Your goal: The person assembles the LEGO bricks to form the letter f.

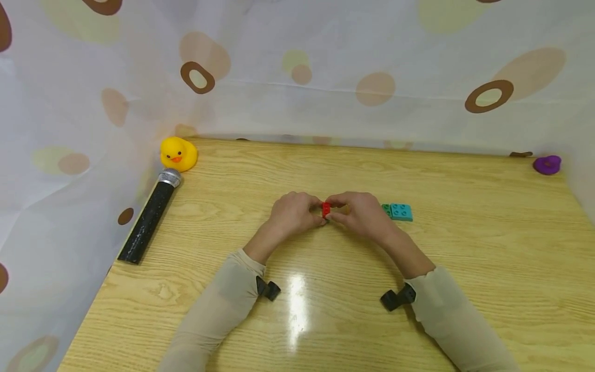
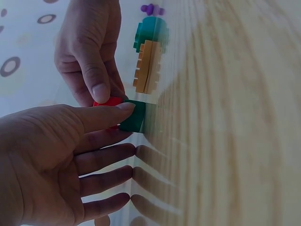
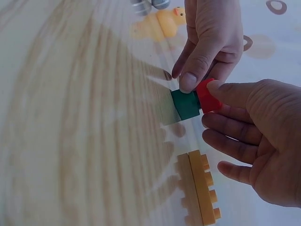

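Observation:
A small red brick (image 1: pixel 326 208) sits on top of a dark green brick (image 3: pixel 186 104), which stands on the table. My left hand (image 1: pixel 293 213) pinches the green brick between thumb and forefinger, its other fingers spread with their tips at the tabletop. From the other side my right hand (image 1: pixel 364 214) pinches the red brick between thumb and fingers. Studs along its top, a long orange brick (image 3: pixel 201 188) lies under and beside the right hand, mostly hidden in the head view. Past that hand are a partly covered green brick (image 1: pixel 387 209) and a turquoise brick (image 1: pixel 402 212).
At the back left of the wooden table (image 1: pixel 223 170) sits a yellow rubber duck (image 1: pixel 178 155), with a black microphone (image 1: pixel 149 219) lying along the left edge. A purple rubber duck (image 1: pixel 547 165) is at the far right corner. Patterned cloth (image 1: pixel 325 51) hangs behind and at the sides.

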{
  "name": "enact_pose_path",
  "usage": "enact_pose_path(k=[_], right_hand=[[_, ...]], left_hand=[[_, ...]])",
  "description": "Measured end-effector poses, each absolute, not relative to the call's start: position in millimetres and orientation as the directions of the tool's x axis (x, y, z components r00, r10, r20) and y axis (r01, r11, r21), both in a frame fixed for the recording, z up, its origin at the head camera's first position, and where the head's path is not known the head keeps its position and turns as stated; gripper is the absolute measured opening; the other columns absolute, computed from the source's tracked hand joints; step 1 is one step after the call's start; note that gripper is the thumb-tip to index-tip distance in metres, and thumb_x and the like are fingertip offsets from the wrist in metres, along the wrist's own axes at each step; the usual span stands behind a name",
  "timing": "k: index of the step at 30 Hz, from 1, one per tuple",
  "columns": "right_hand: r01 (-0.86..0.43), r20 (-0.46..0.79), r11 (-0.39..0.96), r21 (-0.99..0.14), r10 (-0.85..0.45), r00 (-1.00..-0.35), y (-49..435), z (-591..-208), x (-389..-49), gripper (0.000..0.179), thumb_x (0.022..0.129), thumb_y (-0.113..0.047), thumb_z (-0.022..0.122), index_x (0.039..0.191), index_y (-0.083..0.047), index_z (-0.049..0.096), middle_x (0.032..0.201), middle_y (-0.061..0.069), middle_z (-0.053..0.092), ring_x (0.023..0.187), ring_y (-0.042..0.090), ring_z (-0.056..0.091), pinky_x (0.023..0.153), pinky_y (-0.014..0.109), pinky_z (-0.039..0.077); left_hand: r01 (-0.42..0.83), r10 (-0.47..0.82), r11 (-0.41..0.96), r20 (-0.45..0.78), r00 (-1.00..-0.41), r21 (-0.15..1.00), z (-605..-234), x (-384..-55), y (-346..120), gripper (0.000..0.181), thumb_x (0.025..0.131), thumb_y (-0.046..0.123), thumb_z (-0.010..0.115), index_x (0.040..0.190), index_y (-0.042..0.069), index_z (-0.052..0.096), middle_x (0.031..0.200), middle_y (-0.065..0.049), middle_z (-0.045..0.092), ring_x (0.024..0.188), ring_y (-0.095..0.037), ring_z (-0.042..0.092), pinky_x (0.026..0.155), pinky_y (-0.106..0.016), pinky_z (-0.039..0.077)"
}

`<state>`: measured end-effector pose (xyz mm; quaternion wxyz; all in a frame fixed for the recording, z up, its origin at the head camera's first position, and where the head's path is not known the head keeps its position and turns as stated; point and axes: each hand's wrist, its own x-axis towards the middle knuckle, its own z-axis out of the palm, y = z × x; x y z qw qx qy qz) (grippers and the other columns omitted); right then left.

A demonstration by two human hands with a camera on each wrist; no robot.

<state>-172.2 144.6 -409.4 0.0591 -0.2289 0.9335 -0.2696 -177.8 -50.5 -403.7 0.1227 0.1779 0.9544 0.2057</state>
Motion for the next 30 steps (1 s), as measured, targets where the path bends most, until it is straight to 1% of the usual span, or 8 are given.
enact_pose_path(k=[5, 12, 17, 25, 30], right_hand=[[-0.39, 0.001, 0.761, -0.519, -0.456, -0.89, 144.8, -408.7, -172.1, 0.033, 0.096, -0.027, 0.071, 0.125, -0.012, 0.072, 0.117, 0.011, 0.076, 0.109, 0.031, 0.07, 0.092, 0.051, 0.054], [-0.376, -0.025, 0.757, -0.534, -0.458, -0.888, 142.9, -406.4, -171.6, 0.032, 0.097, -0.027, 0.071, 0.125, -0.012, 0.072, 0.115, 0.01, 0.076, 0.1, 0.027, 0.073, 0.088, 0.048, 0.056], [-0.38, -0.028, 0.768, -0.515, -0.458, -0.888, 141.8, -405.5, -169.7, 0.034, 0.097, -0.027, 0.07, 0.126, -0.01, 0.071, 0.113, 0.01, 0.076, 0.096, 0.025, 0.074, 0.085, 0.046, 0.057], [-0.383, -0.038, 0.796, -0.47, -0.451, -0.892, 138.4, -403.9, -168.5, 0.034, 0.096, -0.026, 0.071, 0.127, -0.01, 0.07, 0.104, 0.006, 0.077, 0.089, 0.021, 0.07, 0.08, 0.041, 0.056], [-0.383, -0.043, 0.805, -0.453, -0.449, -0.892, 138.9, -403.9, -167.9, 0.034, 0.096, -0.027, 0.071, 0.126, -0.011, 0.071, 0.104, 0.005, 0.077, 0.089, 0.022, 0.07, 0.08, 0.041, 0.056]], left_hand=[[0.287, 0.387, 0.854, -0.163, -0.907, 0.435, -403.5, -177.8, -50.0, 0.041, 0.089, 0.041, 0.078, 0.126, 0.024, 0.074, 0.123, -0.001, 0.074, 0.103, -0.025, 0.071, 0.073, -0.038, 0.055], [0.295, 0.389, 0.857, -0.155, -0.908, 0.423, -404.8, -178.4, -49.9, 0.042, 0.089, 0.042, 0.078, 0.127, 0.026, 0.073, 0.123, 0.001, 0.074, 0.106, -0.027, 0.071, 0.077, -0.041, 0.056], [0.294, 0.389, 0.855, -0.155, -0.908, 0.427, -406.1, -178.6, -48.9, 0.042, 0.089, 0.042, 0.078, 0.126, 0.024, 0.073, 0.124, 0.001, 0.074, 0.11, -0.027, 0.07, 0.081, -0.043, 0.056], [0.284, 0.371, 0.871, -0.158, -0.915, 0.401, -404.8, -177.5, -48.6, 0.039, 0.088, 0.044, 0.078, 0.123, 0.027, 0.074, 0.121, 0.0, 0.074, 0.104, -0.028, 0.07, 0.074, -0.041, 0.055], [0.288, 0.381, 0.863, -0.16, -0.911, 0.415, -405.4, -176.7, -48.6, 0.04, 0.088, 0.043, 0.078, 0.125, 0.026, 0.074, 0.121, 0.0, 0.075, 0.102, -0.027, 0.071, 0.07, -0.038, 0.054]])
